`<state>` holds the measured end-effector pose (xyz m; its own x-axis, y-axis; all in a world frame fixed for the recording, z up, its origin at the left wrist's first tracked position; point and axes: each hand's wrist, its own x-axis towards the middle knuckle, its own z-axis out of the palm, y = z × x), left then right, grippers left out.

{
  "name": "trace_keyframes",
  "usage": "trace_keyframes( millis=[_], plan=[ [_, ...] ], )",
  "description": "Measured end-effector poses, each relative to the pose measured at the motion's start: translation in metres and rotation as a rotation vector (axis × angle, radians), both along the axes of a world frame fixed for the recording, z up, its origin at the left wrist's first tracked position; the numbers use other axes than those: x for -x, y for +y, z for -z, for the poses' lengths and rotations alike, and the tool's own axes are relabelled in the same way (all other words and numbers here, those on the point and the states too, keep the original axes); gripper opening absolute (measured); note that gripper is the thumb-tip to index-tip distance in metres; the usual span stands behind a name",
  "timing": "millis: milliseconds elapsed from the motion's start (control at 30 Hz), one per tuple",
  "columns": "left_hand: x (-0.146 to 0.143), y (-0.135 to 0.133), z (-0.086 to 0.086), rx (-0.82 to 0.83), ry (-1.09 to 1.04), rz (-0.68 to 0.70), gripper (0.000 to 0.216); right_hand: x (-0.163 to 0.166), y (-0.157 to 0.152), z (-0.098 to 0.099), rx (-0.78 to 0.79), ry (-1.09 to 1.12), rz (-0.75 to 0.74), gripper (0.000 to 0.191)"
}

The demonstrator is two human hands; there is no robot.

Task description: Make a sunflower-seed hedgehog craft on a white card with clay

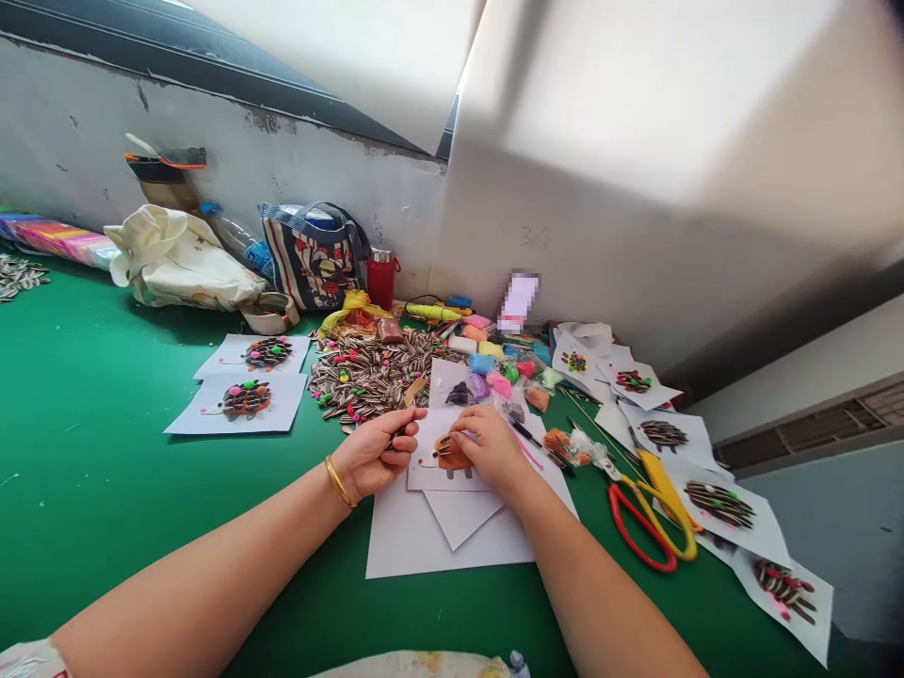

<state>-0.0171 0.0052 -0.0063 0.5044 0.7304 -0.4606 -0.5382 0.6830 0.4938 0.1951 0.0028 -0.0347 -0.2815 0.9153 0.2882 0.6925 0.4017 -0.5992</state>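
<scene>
green table top (91, 471) fills the lower view and runs back to a grey-white wall (71, 141), paint scuffed and chipped near the top. dark strip (212, 71) along the wall's upper edge. second white wall (636, 207) meets it in a corner. upper part brightly daylit, lower part in shade. slatted vent (812, 428) low at far right

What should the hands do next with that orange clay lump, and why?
Likely next: the left hand carries its small dark piece, perhaps a seed, to the orange clay lump and presses it in while the right hand steadies it. The lump looks bare, whereas the finished pictures beside the seed pile are seed-covered.
</scene>
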Motion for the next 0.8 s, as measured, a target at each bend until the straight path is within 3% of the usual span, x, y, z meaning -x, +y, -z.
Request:
trace_keyframes(
  millis=[67,200,300,500,800],
  plan=[
    [0.000,0.002,0.001,-0.207,0.301,0.049,0.016,0.000,0.000,0.000,-0.004,-0.010,-0.008,0.013],
    [0.001,0.003,0.008,-0.817,0.990,0.109,0.019,0.000,0.000,0.000,0.002,-0.022,-0.015,0.013],
    [0.000,-0.001,0.010,-1.116,1.284,0.226,0.028,0.001,0.000,0.000,0.008,-0.032,-0.009,0.013],
    [-0.006,-0.013,0.005,-1.188,1.471,0.436,0.037,0.003,0.000,0.002,-0.010,-0.040,-0.009,0.015],
    [-0.010,-0.016,0.013,-1.263,1.475,0.461,0.038,0.002,0.001,0.003,-0.018,-0.059,-0.024,0.014]
  ],
)
